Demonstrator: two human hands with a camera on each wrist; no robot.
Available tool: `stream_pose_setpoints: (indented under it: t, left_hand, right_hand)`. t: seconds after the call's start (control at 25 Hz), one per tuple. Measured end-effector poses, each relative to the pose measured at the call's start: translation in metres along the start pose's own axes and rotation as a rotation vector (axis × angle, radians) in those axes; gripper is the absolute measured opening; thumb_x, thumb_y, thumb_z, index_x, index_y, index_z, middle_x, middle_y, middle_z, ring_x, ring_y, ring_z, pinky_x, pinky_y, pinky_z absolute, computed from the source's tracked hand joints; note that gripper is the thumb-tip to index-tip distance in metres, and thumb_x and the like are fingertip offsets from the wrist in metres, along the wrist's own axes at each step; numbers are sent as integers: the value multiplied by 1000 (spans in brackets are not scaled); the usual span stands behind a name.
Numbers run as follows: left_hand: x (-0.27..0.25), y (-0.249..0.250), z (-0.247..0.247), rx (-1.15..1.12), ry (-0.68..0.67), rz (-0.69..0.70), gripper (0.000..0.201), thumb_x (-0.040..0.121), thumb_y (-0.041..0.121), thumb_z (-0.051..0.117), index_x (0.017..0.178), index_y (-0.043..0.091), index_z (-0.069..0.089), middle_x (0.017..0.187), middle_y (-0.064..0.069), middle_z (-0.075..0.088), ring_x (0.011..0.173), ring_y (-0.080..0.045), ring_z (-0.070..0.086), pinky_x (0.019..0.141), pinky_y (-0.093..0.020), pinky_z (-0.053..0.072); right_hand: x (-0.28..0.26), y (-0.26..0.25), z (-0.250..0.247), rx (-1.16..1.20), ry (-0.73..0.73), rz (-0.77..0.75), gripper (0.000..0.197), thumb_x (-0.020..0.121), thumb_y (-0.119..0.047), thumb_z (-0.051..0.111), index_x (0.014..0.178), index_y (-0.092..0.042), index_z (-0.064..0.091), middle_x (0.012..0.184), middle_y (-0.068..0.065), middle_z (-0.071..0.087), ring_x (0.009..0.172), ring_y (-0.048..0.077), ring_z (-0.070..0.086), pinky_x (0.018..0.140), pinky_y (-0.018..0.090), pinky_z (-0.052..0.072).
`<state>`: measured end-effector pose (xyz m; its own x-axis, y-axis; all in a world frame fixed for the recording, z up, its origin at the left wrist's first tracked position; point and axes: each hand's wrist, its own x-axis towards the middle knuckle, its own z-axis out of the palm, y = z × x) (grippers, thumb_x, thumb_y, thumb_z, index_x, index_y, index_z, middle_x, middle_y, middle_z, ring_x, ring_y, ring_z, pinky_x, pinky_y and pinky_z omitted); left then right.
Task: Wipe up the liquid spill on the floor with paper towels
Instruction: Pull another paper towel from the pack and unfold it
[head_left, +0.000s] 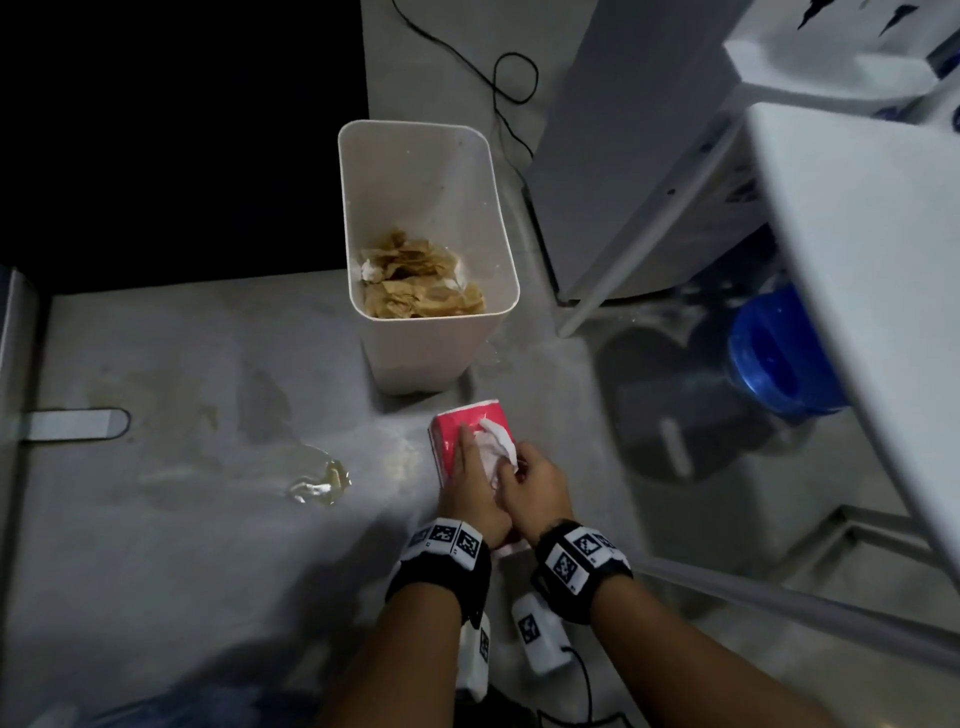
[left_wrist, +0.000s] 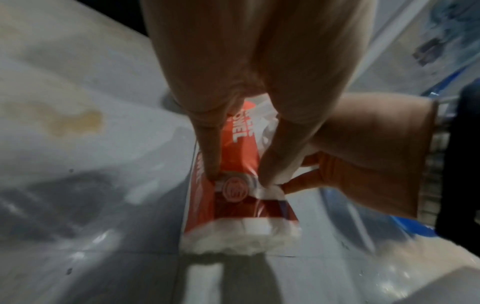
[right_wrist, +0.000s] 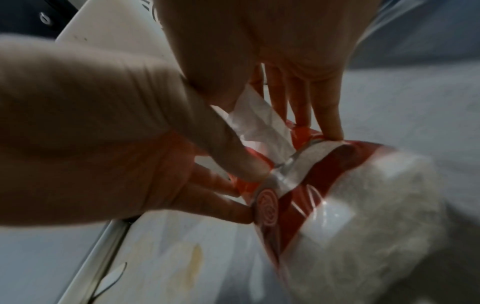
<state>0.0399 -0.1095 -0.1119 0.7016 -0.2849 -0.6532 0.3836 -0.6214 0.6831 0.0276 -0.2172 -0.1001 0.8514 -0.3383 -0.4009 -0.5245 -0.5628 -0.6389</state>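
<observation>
A red paper towel pack (head_left: 457, 418) lies on the grey floor just in front of the bin. My left hand (head_left: 467, 483) rests on top of it, its straight fingers (left_wrist: 207, 148) pressing the wrapper down. Beside it, my right hand (head_left: 537, 480) pinches a white towel sheet (head_left: 496, 441) that sticks out of the pack's opening; the right wrist view shows the sheet (right_wrist: 259, 127) between thumb and fingers. A yellowish spill (head_left: 322, 483) glistens on the floor to the left, with a wider faint stain (head_left: 176, 415) beyond it.
A white bin (head_left: 415, 358) holding brown soaked towels (head_left: 415, 283) stands behind the pack. A white table frame (head_left: 649, 218) and a blue bottle (head_left: 779, 353) crowd the right. A black cable (head_left: 511, 78) lies at the back, a metal strip (head_left: 72, 423) at the left.
</observation>
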Motion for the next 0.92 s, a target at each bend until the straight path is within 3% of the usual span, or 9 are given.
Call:
stream_pose_setpoints:
  t: [0.08, 0.16, 0.24, 0.36, 0.48, 0.56, 0.76, 0.92]
  left_hand:
    - [6, -7, -5, 4, 50, 43, 135, 60, 42, 76, 153, 23, -20, 164, -5, 5, 146, -26, 26, 116, -39, 32]
    - [11, -15, -6, 131, 50, 52, 131, 63, 43, 78, 155, 18, -11, 164, -3, -7, 147, -30, 21, 118, -41, 27]
    - [15, -22, -3, 253, 100, 49, 121, 73, 37, 78, 155, 21, -10, 163, 3, -15, 144, -32, 25, 119, -41, 25]
    - [19, -23, -6, 262, 94, 25, 123, 72, 40, 78, 155, 23, -10, 161, 7, -22, 138, -33, 30, 117, -40, 28]
    - [25, -29, -5, 240, 74, 50, 138, 61, 44, 84, 154, 26, -17, 157, 11, -30, 140, -30, 33, 111, -43, 38]
    - [26, -35, -2, 232, 62, 70, 146, 55, 45, 86, 151, 28, -23, 153, 13, -35, 146, -26, 27, 111, -42, 39]
    - [26, -31, -6, 142, 55, 108, 131, 70, 39, 79, 151, 29, -23, 153, 15, -36, 150, -20, 12, 116, -40, 32]
    - [19, -26, -11, 202, 67, 108, 146, 59, 35, 89, 150, 29, -25, 154, 13, -37, 145, -27, 29, 111, -44, 39]
  right_hand:
    - [5, -5, 2, 17, 15, 14, 9, 93, -22, 56, 91, -26, 64, 81, -8, 67, 73, 11, 61, 68, 23, 43]
    - [8, -7, 4, 11, 18, 15, 10, 93, -26, 58, 84, -26, 61, 77, -9, 66, 71, 8, 61, 68, 24, 44]
    - [10, -9, 5, -127, 26, -15, 21, 91, -43, 56, 82, -24, 60, 79, -8, 63, 75, 12, 60, 68, 29, 45]
    - [7, -17, 11, -434, 62, -102, 51, 85, -70, 44, 100, -24, 61, 99, -3, 57, 94, 17, 52, 79, 35, 48]
    - [7, -27, 10, -462, -6, -92, 38, 96, -53, 40, 111, -20, 54, 104, 3, 64, 94, 26, 62, 78, 38, 52]
    - [5, -28, 11, -465, -10, -70, 30, 101, -42, 34, 112, -19, 51, 103, 8, 68, 90, 31, 65, 76, 38, 52]
    - [2, -34, 18, -417, -24, -50, 40, 101, -55, 31, 114, -19, 44, 93, 12, 70, 84, 37, 66, 67, 35, 44]
    - [6, -34, 11, -523, -44, -143, 36, 105, -42, 30, 123, -15, 43, 89, 17, 71, 80, 39, 66, 63, 39, 47]
